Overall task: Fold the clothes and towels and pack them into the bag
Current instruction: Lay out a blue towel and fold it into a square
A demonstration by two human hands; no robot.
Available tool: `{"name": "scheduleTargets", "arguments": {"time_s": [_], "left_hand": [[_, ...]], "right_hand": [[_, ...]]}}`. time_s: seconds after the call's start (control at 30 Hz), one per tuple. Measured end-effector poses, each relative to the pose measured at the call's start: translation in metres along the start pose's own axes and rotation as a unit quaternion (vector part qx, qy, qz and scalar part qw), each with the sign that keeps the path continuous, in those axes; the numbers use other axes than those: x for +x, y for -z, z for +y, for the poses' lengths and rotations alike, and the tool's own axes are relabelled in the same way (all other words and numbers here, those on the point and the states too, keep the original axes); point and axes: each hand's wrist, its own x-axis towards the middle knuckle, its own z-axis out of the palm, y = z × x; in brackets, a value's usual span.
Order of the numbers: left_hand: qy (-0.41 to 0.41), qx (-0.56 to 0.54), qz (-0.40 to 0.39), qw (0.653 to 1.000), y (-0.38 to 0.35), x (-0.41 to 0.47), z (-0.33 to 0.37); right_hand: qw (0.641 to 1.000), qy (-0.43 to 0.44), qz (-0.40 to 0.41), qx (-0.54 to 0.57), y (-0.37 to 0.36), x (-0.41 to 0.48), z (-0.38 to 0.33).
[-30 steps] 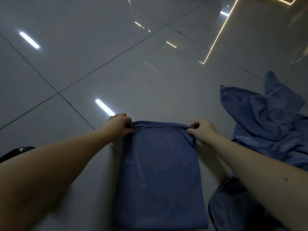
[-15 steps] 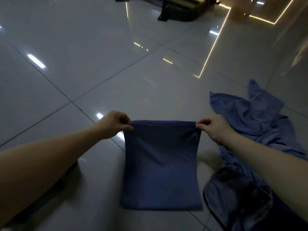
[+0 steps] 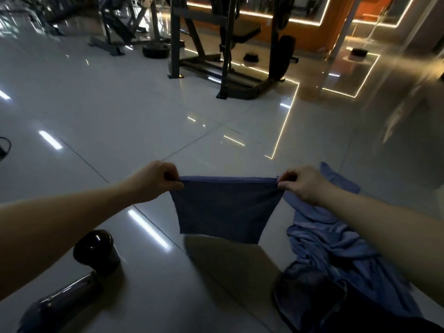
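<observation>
A folded dark blue towel point(image 3: 224, 210) hangs in the air above the tiled floor, stretched flat between my hands. My left hand point(image 3: 157, 181) pinches its top left corner. My right hand point(image 3: 304, 186) pinches its top right corner. The towel's lower edge hangs free above its shadow on the floor. A crumpled pile of blue cloth point(image 3: 336, 241) lies on the floor at the right, partly behind my right forearm. A dark bag point(image 3: 310, 301) lies at the lower right, its opening hard to make out.
A dark glossy dumbbell-like object point(image 3: 93, 251) lies on the floor at the lower left. A gym rack with a bench point(image 3: 230, 51) stands at the back. Glossy grey tiles point(image 3: 120, 111) lie between it and me.
Both hands have lifted the folded towel off the floor by its top corners. The view has tilted up, bringing the gym equipment into sight.
</observation>
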Motion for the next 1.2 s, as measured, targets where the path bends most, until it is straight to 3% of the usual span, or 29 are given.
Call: {"name": "scheduleTargets", "arguments": {"time_s": [0.2, 0.53, 0.67, 0.87, 1.07, 1.2], "left_hand": [[0.004, 0.001, 0.077, 0.997, -0.002, -0.019, 0.003], [0.004, -0.06, 0.043, 0.997, -0.005, -0.031, -0.014], [-0.012, -0.018, 0.033, 0.999, -0.012, -0.027, -0.02], [-0.01, 0.004, 0.086, 0.996, -0.016, -0.006, -0.026], [-0.15, 0.071, 0.175, 0.97, -0.029, -0.019, -0.032], [-0.212, 0.054, 0.073, 0.973, -0.059, -0.049, -0.053]], "right_hand": [[0.998, 0.029, 0.05, 0.014, -0.002, -0.016, -0.017], [0.995, 0.033, 0.073, 0.065, -0.022, -0.027, -0.015], [0.994, 0.011, 0.084, 0.063, -0.035, -0.019, -0.012], [0.982, -0.024, 0.135, 0.127, -0.04, 0.007, -0.018], [0.98, 0.017, 0.167, 0.111, -0.04, -0.009, -0.02], [0.986, 0.016, 0.146, 0.08, -0.071, -0.041, 0.001]]}}
